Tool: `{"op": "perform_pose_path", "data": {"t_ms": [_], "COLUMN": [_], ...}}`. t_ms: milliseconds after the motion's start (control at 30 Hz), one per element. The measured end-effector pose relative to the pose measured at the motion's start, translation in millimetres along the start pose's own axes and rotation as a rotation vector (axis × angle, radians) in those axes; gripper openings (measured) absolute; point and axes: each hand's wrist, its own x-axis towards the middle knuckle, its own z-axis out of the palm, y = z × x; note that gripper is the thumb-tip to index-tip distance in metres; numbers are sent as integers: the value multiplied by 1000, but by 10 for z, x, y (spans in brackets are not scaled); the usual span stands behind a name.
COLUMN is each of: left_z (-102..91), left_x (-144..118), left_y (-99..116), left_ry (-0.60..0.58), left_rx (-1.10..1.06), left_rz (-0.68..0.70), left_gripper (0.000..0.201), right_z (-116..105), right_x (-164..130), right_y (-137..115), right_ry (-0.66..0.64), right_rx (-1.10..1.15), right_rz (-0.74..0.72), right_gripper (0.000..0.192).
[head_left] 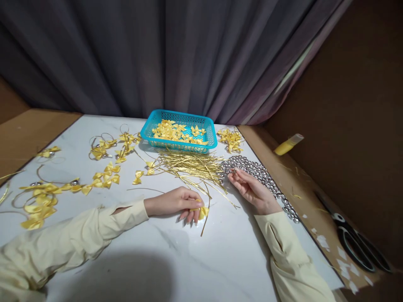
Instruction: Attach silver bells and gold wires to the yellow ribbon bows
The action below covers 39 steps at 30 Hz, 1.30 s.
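My left hand [190,204] is closed in a pinch on a yellow ribbon bow [204,212], and a thin gold twist tie [204,226] hangs down past it. My right hand [253,188] is at the near left edge of a pile of small shiny silver bell-like pieces [252,165]. Its thumb and fingertips come together on what seems to be one of these pieces [233,170], mostly covered by the fingers. A bundle of gold twist ties [189,164] lies between both hands and the basket.
A blue plastic basket [146,136] of yellow bows stands at the back of the white tabletop [151,260]. Bows with silver pieces and ties lie in clusters at left [40,201], behind [102,149] and right [231,139]. Scissors [355,247] and a yellow tube [289,144] lie at right.
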Motion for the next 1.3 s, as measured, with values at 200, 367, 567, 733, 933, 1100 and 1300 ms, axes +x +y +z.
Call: {"op": "perform_pose_path", "data": {"t_ms": [200, 367, 567, 733, 933, 1100, 1300], "left_z": [11, 11, 9, 5, 3, 1, 4], "left_x": [4, 9, 4, -2, 7, 14, 4], "left_y": [32, 25, 18, 12, -5, 0, 11], "left_ry": [4, 1, 4, -2, -1, 1, -1], "left_rx": [-4, -2, -2, -7, -8, -11, -8], "left_rz": [-6, -4, -5, -1, 5, -5, -1], "left_gripper": [29, 28, 27, 29, 29, 29, 29], "right_z": [32, 62, 126, 164, 184, 209, 208], "right_x": [-28, -44, -103, -125, -167, -201, -202], "right_y": [-17, -27, -63, -75, -78, -93, -88], "right_ry": [14, -19, -87, -158, -222, -228, -209], "right_rx": [-18, -61, -111, -165, -209, -231, -222], "right_rz": [-4, 3, -8, 16, -20, -63, -79], "right_gripper": [20, 15, 16, 21, 19, 20, 19]}}
